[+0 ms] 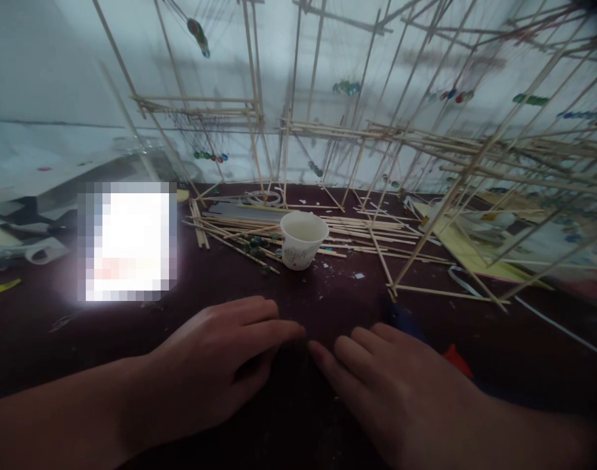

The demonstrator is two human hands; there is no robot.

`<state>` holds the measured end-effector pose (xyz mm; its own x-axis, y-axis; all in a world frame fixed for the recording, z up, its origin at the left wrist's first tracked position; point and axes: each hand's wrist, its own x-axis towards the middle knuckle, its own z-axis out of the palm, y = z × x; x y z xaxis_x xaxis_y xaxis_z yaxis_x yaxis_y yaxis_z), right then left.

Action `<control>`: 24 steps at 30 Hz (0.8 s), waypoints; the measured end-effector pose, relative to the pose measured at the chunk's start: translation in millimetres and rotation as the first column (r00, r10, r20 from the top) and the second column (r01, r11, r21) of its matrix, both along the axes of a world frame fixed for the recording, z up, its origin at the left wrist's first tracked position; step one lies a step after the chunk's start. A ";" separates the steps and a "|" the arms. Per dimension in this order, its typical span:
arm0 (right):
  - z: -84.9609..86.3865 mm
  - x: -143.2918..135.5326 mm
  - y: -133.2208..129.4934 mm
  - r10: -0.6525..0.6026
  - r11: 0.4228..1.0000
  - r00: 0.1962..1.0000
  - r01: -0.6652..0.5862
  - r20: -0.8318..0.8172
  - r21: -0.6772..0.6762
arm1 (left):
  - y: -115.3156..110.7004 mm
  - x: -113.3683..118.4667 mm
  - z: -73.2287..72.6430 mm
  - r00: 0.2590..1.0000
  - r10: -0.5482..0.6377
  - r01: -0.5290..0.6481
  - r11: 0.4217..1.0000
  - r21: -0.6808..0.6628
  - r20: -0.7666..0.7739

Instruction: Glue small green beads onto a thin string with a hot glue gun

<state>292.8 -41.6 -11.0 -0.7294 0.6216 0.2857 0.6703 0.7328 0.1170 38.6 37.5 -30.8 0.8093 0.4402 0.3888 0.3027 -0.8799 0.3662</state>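
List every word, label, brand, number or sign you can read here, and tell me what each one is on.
None can be read.
White cup: small dark print and reddish marks on its side, too small and blurred to read.
Bright patch on the left: pixelated, with a faint reddish smear low down; any lettering there is unreadable.

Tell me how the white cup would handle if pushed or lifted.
The white cup is probably light, given its thin-looking rim. It may tip if pushed high up, since it narrows toward its base.
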 end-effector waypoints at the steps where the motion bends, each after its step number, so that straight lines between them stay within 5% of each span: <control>1: -0.5 0.3 0.1 0.000 1.000 1.000 0.000 -0.002 0.013 | -0.2 0.0 0.1 1.000 0.002 -0.002 1.000 0.003 0.000; 24: 4.0 1.8 -0.2 0.003 1.000 1.000 -0.003 -0.020 0.003 | -0.4 -2.7 -7.2 0.998 0.057 -0.057 0.998 0.011 -0.027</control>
<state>294.5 -41.8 -7.1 -0.7255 0.6182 0.3026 0.6701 0.7346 0.1060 36.0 37.0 -38.0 0.7932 0.4820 0.3721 0.3622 -0.8647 0.3480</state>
